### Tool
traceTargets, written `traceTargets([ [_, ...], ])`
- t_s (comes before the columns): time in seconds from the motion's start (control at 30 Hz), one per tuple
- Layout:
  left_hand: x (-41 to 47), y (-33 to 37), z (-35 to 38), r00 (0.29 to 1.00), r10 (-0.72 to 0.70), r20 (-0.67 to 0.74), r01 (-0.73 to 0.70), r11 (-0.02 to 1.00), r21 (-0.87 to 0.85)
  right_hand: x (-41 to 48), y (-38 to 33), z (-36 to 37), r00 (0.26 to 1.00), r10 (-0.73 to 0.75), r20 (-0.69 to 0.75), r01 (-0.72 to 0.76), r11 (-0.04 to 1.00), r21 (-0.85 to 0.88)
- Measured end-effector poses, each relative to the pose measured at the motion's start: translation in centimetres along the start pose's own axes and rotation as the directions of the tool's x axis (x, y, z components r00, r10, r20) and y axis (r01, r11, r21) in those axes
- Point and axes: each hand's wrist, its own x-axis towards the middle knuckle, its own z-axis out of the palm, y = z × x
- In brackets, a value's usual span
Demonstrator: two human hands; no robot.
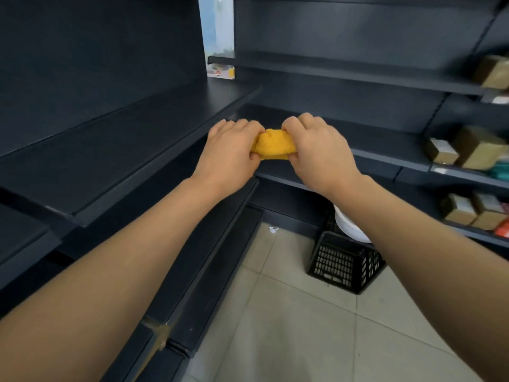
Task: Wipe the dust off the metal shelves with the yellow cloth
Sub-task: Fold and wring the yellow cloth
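Where the dark metal shelves (132, 133) fill the left side, the boards run bare from the near corner back toward the rear wall, tier over tier. Left hand (228, 153): raised in front of the shelving corner, fingers curled and clamped on the left end of the yellow cloth (274, 146). Yellow cloth: bunched into a short thick roll, held in the air between both hands, clear of any shelf board, just in front of the middle tier. Right hand (319, 153): fingers folded over and clamped on the right end of the same roll, knuckles up. Both forearms: bare, reaching in from the lower edge. Below the right forearm: a black slotted crate (341, 261) standing on the pale tiled floor (289, 326), with a white rounded container (348, 226) at its top, partly hidden by the arm. Far right: shelf tiers carrying brown cardboard boxes (479, 150), blurred, several to each level, with a teal item and a red item at the frame edge, neither identifiable.
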Motion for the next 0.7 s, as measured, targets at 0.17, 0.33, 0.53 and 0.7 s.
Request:
traceTargets([
  [0.17,5.5,4.2,5.7,0.999,0.022,0.036,-0.021,0.999,-0.043,0.3,8.2,2.1,0.998,0.061,0.024,-0.06,0.997,-0.046],
  [0.33,11.3,9.8,12.0,0.998,0.047,0.051,-0.043,0.997,-0.068,0.1,17.6,3.9,0.992,0.114,0.05,-0.109,0.991,-0.081],
  [0.53,16.2,14.5,18.4,0.995,0.067,0.078,-0.061,0.995,-0.075,-0.1,26.3,6.4,0.98,0.154,0.126,-0.14,0.984,-0.111],
  [0.7,20.2,16.2,22.0,0.988,0.108,0.111,-0.1,0.992,-0.07,0.8,31.1,8.5,0.971,0.19,0.147,-0.172,0.977,-0.126],
])
